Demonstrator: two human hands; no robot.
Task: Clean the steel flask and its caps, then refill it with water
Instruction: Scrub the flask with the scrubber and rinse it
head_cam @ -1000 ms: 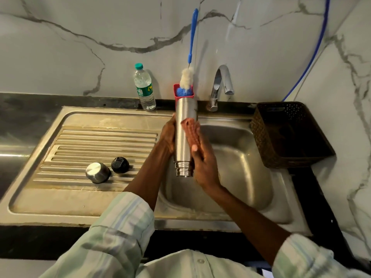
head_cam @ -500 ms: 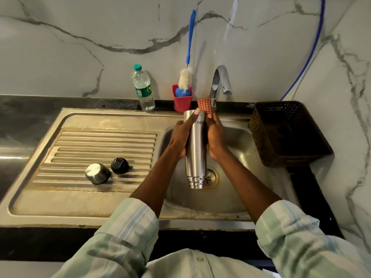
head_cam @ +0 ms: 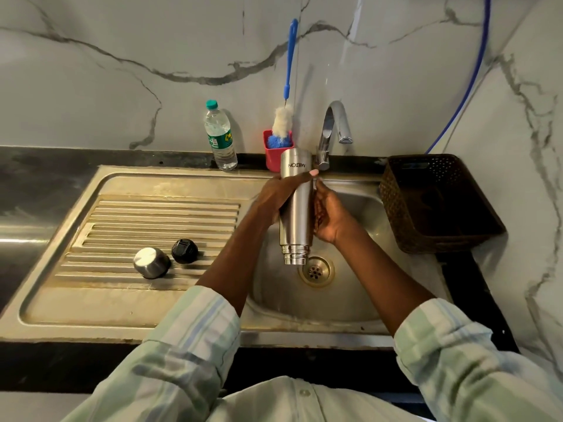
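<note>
Steel sink (head_cam: 128, 312) and dark counter fill the view. On the drainboard's near part, a steel cap (head_cam: 151, 263) and a black cap (head_cam: 184, 251) are set just beside each other. Over the basin, above the drain (head_cam: 316, 271), the flask (head_cam: 297, 208) is held mouth-down between both hands: the left hand (head_cam: 275, 199) is wrapped round it, the right hand (head_cam: 330, 217) is curled against its other side. By the far edge are seen a bottle (head_cam: 220, 137), a brush (head_cam: 283, 123) in a red cup (head_cam: 272, 159), a tap (head_cam: 332, 132) and a basket (head_cam: 438, 202).

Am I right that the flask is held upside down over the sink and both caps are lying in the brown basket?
Not quite. The flask is upside down over the sink, but the head view shows both caps on the ribbed drainboard, not in the basket.
</note>
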